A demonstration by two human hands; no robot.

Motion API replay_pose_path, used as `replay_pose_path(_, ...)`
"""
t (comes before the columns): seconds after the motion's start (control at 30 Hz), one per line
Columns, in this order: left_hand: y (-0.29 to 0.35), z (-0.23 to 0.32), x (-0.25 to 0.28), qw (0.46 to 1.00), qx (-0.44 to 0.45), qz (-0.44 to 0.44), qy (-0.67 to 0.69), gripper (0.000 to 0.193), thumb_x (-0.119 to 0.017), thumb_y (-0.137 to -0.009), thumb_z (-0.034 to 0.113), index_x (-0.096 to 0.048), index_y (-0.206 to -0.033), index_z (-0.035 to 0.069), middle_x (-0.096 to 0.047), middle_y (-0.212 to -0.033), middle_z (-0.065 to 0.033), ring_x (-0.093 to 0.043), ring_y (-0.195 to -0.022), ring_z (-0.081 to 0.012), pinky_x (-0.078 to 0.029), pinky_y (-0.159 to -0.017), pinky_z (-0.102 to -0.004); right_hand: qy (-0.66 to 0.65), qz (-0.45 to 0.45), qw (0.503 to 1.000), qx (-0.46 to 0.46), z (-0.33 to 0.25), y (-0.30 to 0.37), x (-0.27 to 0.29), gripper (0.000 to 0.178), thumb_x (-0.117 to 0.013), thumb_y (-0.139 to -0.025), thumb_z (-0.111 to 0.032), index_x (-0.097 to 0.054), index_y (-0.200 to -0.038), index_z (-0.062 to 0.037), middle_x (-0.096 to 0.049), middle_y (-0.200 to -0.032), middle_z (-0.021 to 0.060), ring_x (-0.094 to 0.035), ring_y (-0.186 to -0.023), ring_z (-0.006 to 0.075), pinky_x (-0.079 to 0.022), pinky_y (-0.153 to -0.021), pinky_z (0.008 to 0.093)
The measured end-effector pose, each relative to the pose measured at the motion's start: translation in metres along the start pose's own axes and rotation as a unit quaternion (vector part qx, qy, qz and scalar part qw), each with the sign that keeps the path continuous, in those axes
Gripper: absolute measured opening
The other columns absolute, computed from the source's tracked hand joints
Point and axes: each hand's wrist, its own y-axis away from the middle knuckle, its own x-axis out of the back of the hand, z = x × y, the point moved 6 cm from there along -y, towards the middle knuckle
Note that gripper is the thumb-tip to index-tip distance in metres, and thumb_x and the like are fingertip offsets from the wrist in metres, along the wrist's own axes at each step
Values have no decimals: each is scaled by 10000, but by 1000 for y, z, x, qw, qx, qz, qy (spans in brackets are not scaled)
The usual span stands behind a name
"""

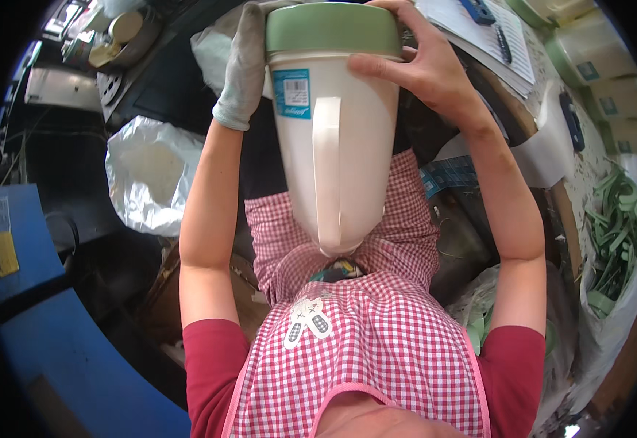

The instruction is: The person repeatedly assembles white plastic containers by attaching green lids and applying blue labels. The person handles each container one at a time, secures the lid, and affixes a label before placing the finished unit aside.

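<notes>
A cream plastic pitcher with a green lid is held in front of me, its narrower end against my lap. Its long handle faces me, and a blue sticker is on the side. My left hand, in a pale work glove, presses along the left side of the lid and upper body. On the other side my bare right hand grips the lid's edge, thumb on the body just below it. Some of its fingertips are hidden behind the lid.
To the right, a table holds paper sheets, a black pen and a roll of white material. Beyond stand more green-lidded pitchers. A bag of green plastic pieces hangs at right. Blue machine panels are at left.
</notes>
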Motion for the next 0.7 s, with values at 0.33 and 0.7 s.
replay_pose_path(0.33,-2,-56,-23,978,79,166,98,521,-408,-1154,434,-685,-972,31,-725,-959,-66,-649,-843,-115,-534,-755,-290,304,99,937,138,-3,-19,-35,629,-872,-740,-402,-630,-1176,-20,-584,-1109,171,-532,-1117,369,-405,-1005,476)
replay_pose_path(0.7,-9,-13,-30,964,134,55,221,625,-361,-1141,550,-637,-1271,4,-723,-1157,-90,-670,-1062,-155,-547,-957,-324,-202,-19,979,-31,4,-4,17,649,-936,-768,-191,-594,-1291,-14,-647,-1223,106,-631,-1162,232,-509,-1015,372)
